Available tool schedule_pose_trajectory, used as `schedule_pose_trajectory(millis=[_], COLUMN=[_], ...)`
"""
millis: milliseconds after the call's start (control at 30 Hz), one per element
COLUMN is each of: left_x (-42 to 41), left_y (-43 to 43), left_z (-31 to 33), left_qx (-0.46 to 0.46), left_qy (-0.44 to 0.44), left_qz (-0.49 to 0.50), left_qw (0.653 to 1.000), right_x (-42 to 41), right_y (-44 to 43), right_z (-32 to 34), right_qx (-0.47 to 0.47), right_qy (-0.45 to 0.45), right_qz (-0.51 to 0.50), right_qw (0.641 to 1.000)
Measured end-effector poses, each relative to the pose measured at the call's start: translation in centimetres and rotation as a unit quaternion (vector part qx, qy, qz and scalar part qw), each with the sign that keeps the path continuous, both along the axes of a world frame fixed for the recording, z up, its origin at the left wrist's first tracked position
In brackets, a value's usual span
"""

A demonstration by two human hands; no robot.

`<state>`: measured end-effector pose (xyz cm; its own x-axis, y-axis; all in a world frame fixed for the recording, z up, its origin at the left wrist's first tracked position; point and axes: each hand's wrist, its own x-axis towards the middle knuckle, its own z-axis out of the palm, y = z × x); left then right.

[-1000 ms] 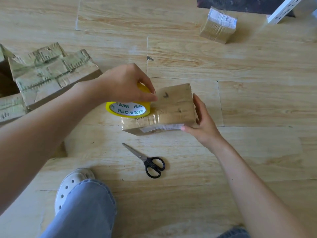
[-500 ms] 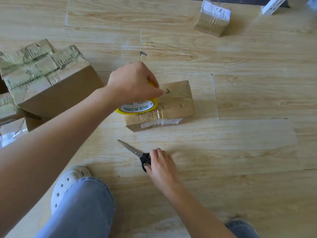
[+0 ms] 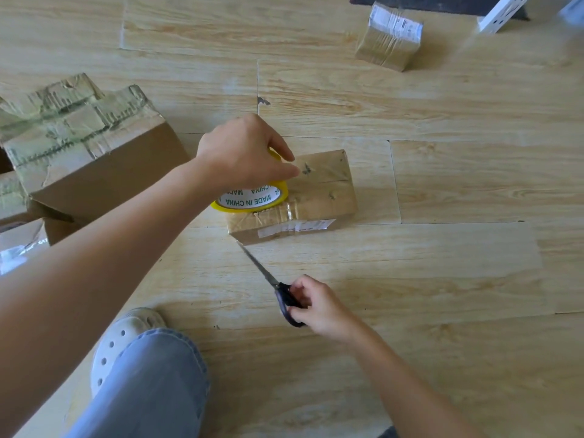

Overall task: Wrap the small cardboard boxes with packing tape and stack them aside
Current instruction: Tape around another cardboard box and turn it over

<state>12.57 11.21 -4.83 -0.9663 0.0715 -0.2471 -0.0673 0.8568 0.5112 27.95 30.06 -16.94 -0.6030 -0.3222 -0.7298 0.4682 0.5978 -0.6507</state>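
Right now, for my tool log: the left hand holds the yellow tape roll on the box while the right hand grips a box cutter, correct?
The head view shows the right hand gripping black scissors, not a box cutter. The left hand does hold the yellow tape roll on the box.

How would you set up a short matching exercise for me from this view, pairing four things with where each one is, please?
Things:
1. tape roll
2. scissors
3. shoe
4. far box

Places:
A. gripped by the right hand
B. beside the denim leg
C. alone on the floor, top right
D. at the near box's left end, under the left hand

Pairs: 1-D, 2-A, 3-B, 4-C
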Motion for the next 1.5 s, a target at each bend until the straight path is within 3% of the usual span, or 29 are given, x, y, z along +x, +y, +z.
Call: schedule_pose_trajectory(millis=[100, 267, 533, 833, 967, 1200, 1333, 1500], left_x=[-0.1, -0.3, -0.2, 0.0, 0.4, 0.9, 1.2, 1.6], left_y=[0.2, 0.4, 0.3, 0.1, -0.6, -2.6, -3.7, -5.2], left_z=[0.0, 0.0, 0.0, 0.2, 0.5, -0.2, -0.2, 0.0], left_qx=[-0.003, -0.008, -0.011, 0.009, 0.122, 0.274, 0.314, 0.361], left_qy=[-0.001, -0.001, -0.007, -0.019, -0.04, -0.007, -0.003, -0.017], left_qz=[0.005, 0.011, 0.018, 0.023, 0.047, 0.153, 0.185, 0.201], left_qw=[1.0, 1.0, 1.0, 1.0, 0.991, 0.949, 0.931, 0.911], right_x=[-0.7, -2.3, -5.1, -5.3, -5.5, -4.1, -2.5, 0.5], right_y=[2.8, 4.4, 1.9, 1.0, 1.2, 0.4, 0.8, 2.3], right_z=[2.4, 5.5, 7.6, 7.8, 7.3, 5.3, 3.5, 1.0], right_qx=[-0.134, -0.274, -0.359, -0.221, -0.178, -0.013, 0.055, 0.209], right_qy=[-0.087, -0.194, -0.131, 0.014, 0.027, 0.133, 0.234, 0.31], right_qz=[-0.067, -0.142, -0.186, -0.243, -0.272, -0.119, -0.1, 0.071], right_qw=[0.985, 0.931, 0.905, 0.944, 0.945, 0.984, 0.966, 0.925])
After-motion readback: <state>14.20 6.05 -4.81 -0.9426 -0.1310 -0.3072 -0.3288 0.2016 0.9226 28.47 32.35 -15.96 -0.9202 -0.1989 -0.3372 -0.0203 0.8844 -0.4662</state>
